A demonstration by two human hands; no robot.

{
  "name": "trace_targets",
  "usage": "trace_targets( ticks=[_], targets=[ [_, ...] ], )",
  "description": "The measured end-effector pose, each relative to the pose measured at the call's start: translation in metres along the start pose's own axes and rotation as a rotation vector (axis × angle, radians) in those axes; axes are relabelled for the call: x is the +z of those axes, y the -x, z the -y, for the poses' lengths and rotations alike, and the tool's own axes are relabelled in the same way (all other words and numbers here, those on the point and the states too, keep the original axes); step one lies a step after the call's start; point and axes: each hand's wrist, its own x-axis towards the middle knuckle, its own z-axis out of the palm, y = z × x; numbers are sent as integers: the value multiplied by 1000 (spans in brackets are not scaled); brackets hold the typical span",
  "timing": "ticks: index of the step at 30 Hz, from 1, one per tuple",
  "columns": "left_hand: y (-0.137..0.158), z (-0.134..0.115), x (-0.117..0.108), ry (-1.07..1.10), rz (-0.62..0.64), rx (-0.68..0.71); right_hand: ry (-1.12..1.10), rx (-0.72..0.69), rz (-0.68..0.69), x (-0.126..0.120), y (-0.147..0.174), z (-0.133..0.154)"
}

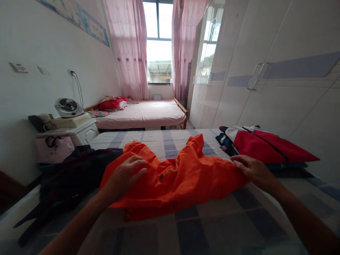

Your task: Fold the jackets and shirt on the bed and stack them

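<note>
A bright orange garment [186, 180] lies crumpled across the bed, with a small dark-marked strip near its middle. I cannot tell what kind of garment it is. My left hand [130, 173] rests on its left part, fingers stretched out and a little apart. At the garment's right end, my right hand [245, 168] has its thumb and fingers closed on the edge of the cloth. Dark clothing [77, 177] lies in a heap beside the orange cloth on the left. To the right is a folded red and white garment [262, 143] on top of a stack.
The checked bedsheet [191, 230] spreads beneath the clothes. A second bed [148, 113] stands by the window. On the left, a small fan [68, 106] sits on a white cabinet [86, 136], near a pink bag [54, 148]. A tall wardrobe [265, 106] lines the right side.
</note>
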Motion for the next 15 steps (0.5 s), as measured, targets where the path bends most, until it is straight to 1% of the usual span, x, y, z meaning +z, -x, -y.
trace_targets(
  ticks=[2,4,6,8,9,10,11,13,15],
  targets=[
    [-11,-10,19,-93,77,82,-41,-117,144,16,-2,31],
    [-16,-17,37,-165,175,121,-25,-210,180,34,-1,53],
    [-16,-19,50,-215,265,128,25,-224,162,50,1,63],
    [-16,-16,53,-218,295,118,31,-186,159,59,3,65],
    [-18,-14,51,-201,266,104,6,-171,155,61,2,65],
    [-20,-12,46,-177,204,80,-35,-160,134,60,1,66],
    [-25,-10,38,-149,114,51,-80,-155,88,56,-1,67],
    [-35,-12,17,-105,-110,5,-149,-164,-87,45,-5,74],
    [-46,-20,-7,-91,-349,8,-184,-199,-315,30,-9,85]
  ],
)
